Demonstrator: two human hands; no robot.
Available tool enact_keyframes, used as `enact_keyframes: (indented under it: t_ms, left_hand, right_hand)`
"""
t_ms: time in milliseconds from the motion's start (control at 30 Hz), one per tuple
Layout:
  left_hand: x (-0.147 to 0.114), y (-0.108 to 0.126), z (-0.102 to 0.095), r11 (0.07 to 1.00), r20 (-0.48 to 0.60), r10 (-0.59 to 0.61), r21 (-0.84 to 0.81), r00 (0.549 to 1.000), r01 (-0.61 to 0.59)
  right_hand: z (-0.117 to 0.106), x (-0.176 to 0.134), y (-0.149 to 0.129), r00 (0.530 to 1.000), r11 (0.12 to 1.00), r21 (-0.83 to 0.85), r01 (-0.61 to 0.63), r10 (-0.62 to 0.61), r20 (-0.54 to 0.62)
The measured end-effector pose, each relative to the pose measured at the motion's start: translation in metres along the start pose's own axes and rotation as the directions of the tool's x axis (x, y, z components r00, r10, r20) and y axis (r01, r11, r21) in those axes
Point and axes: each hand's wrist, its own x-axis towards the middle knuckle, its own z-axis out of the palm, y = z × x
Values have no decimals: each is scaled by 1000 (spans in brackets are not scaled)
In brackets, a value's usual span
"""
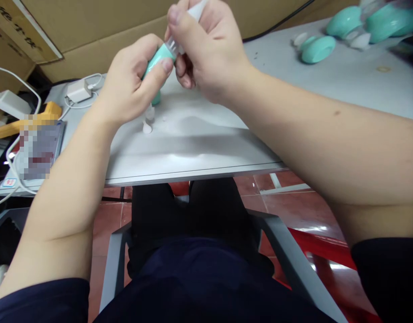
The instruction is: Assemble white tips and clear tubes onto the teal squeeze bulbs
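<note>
Dark-blue shirt (193, 282) at bottom; up top, gripping green plastic piece (162, 54) in left hand (132, 76), pointy white piece (197, 10) in right hand (215, 51).

Left hand (135, 76): raised, closed in a grip, its thumb (155, 76) laid along the near side and pointing up and right. Right hand (216, 58): raised just beside the left, likewise closed in a grip; thumb (186, 28) directed up and left, lower fingers (184, 77) folded inward beneath it. Contact between the hands cannot be confirmed. Left forearm (73, 175): bare, running from lower left up to the wrist (107, 110). Right forearm (300, 125): bare, crossing from the right edge, with one small dark mark (336, 113). Both elbows bent.
</note>
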Motion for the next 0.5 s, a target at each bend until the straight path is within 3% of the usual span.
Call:
enact_keyframes:
  t_ms: [133, 300, 400, 500]
  left_hand:
    - [0, 0, -3, 1000, -14, 24, -8, 1000, -24]
    - [-1, -1, -1, 987, -35, -77, -142, 996, 71]
    - [-2, -1, 0, 965, -54, -14, -263, 998, -1]
    - [0, -6, 0, 934, -137, 35, -349, 990, -81]
  right_hand:
    - [10, 1, -5, 985, 982, 80, -170, 172, -11]
    - [13, 1, -27, 944, 934, 166, -316, 328, -46]
    - [-6, 9, -39, 900, 906, 161, -392, 414, -135]
    - [-35, 20, -42, 908, 943, 67, -327, 333, -253]
